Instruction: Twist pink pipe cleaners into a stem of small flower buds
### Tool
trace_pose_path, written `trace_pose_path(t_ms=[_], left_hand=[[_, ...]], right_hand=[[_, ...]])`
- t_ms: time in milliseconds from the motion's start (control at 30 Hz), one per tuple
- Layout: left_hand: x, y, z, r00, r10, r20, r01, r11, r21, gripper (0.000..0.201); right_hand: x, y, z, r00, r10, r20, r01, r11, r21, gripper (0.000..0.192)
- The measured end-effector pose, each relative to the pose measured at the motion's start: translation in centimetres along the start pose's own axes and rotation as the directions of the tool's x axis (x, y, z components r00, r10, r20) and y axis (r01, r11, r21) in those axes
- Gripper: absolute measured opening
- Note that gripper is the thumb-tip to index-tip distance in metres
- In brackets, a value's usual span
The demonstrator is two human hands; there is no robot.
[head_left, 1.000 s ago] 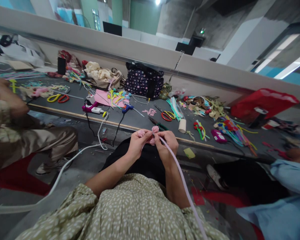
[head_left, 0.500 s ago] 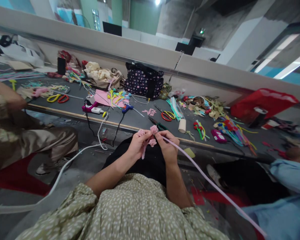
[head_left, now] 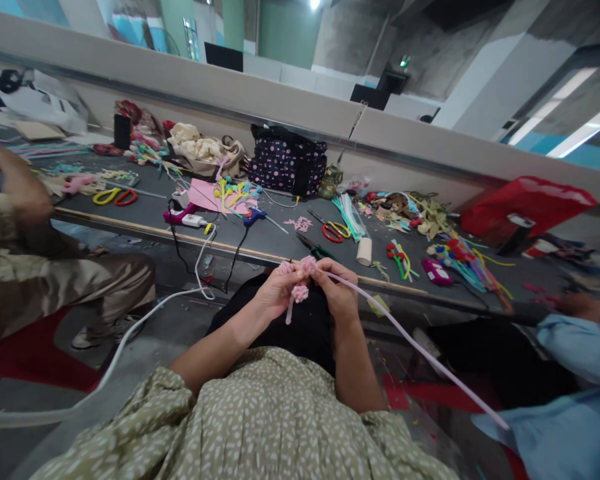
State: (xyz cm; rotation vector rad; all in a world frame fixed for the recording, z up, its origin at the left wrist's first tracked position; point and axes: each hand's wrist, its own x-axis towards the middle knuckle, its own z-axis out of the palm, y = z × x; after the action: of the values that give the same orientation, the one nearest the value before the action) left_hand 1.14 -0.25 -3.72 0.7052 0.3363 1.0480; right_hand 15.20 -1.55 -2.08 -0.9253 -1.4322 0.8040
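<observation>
My left hand (head_left: 273, 292) and my right hand (head_left: 339, 292) meet over my lap in front of the dark work table (head_left: 280, 240). Both pinch a small pink pipe-cleaner flower (head_left: 300, 280) with curled loops. A short pink tail hangs down from it between my hands. A long pale pink pipe cleaner (head_left: 420, 353) runs from my right fingers out to the lower right, over the lap of a person in a blue sleeve (head_left: 575, 353).
The table holds red and yellow scissors (head_left: 334, 231), a blue glue gun (head_left: 254, 216), a pink glue gun (head_left: 179, 215), a tape roll (head_left: 364, 252), a dotted bag (head_left: 288, 161), a red bag (head_left: 525, 203) and heaps of coloured pipe cleaners. A person in beige (head_left: 30, 260) sits at my left.
The long pipe cleaner's free end has swung from down beside my right arm out to the right. The flower has turned a little between my fingers. The left person's hand has shifted.
</observation>
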Motion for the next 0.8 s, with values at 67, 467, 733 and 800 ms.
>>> trace_pose_path(t_ms=[67,467,733,800], left_hand=[[-0.2,0.0,0.0,0.999,-0.032,0.044,0.032,0.999,0.007,0.03],[-1.5,1.3,-0.2,0.971,-0.218,0.094,0.176,0.928,0.328,0.029],[0.2,1.2,-0.5,0.974,0.205,-0.094,-0.121,0.828,0.548,0.025],[0.7,1.3,-0.7,0.924,0.353,-0.146,-0.221,0.805,0.55,0.023]], right_hand=[[0.3,0.3,-0.3,0.998,-0.03,0.064,0.028,0.999,0.033,0.023],[5.2,-2.8,-2.9,0.782,-0.092,0.617,0.178,0.981,-0.08,0.036],[6.1,-3.7,-1.6,0.637,-0.34,0.692,0.704,0.623,-0.341,0.024],[5.1,-3.1,-0.5,0.664,-0.395,0.634,0.74,0.467,-0.484,0.024]])
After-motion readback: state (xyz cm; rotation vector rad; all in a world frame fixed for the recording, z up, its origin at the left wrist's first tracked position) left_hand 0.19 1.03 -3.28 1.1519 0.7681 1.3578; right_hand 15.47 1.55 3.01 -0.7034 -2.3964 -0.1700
